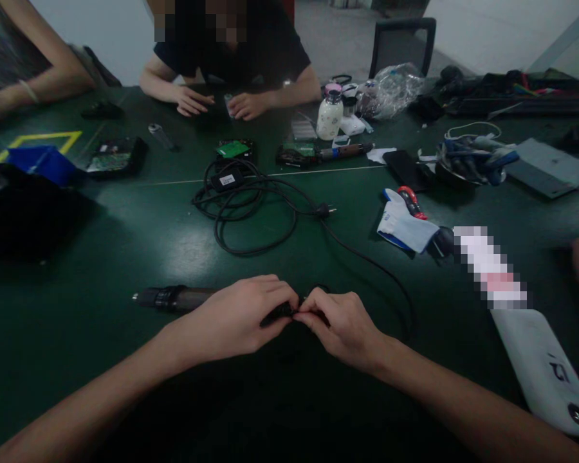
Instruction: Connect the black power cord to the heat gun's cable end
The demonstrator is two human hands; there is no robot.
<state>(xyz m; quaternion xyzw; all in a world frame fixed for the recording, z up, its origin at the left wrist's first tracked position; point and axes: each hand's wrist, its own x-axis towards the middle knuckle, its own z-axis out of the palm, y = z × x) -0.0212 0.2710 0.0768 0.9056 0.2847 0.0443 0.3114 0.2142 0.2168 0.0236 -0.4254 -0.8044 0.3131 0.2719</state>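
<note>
A dark electric screwdriver (176,298) lies across the table in front of me, its bit end pointing left. My left hand (251,312) is closed around its rear part. At the tail end my right hand (340,325) is pinched on the end of a black cable (408,302), its fingertips touching those of my left hand. The joint between cable and screwdriver is hidden by my fingers. Beyond my hands lies the coiled cord with a black power adapter (228,181) and a mains plug (324,210).
To the right are a white glove (405,222), red-handled pliers (412,200) and a long white device (545,366). Circuit boards (234,150), another screwdriver (347,151) and a bottle (330,116) stand farther back. Across the table a person's hands (246,106) hold a small cylinder.
</note>
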